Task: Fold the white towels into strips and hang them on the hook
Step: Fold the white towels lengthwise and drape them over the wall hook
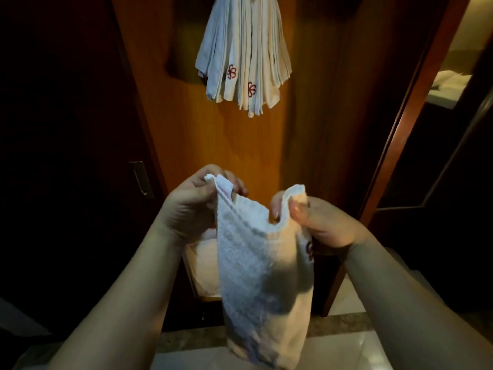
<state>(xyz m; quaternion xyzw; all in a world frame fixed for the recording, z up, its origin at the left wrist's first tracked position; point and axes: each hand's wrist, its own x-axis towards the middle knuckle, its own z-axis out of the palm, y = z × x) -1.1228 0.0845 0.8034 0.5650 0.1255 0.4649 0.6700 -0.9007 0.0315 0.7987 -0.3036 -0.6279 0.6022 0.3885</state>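
Observation:
A white towel (256, 268) hangs in front of me, held by its top edge. My left hand (189, 206) pinches the upper left corner, and my right hand (317, 222) pinches the upper right corner, where a red embroidered mark shows near the palm. The towel droops between the two hands and hangs down past my forearms. Above, a bunch of several folded white towel strips (242, 52) with red flower marks hangs against the wooden panel (306, 129). The hook itself is out of view above the frame.
Below my hands a container (198, 265) holding more pale cloth stands against the wooden panel. A dark door with a metal handle (141, 181) is on the left. A wooden frame (400, 124) borders a dim room on the right. Pale tiled floor (346, 345) lies underfoot.

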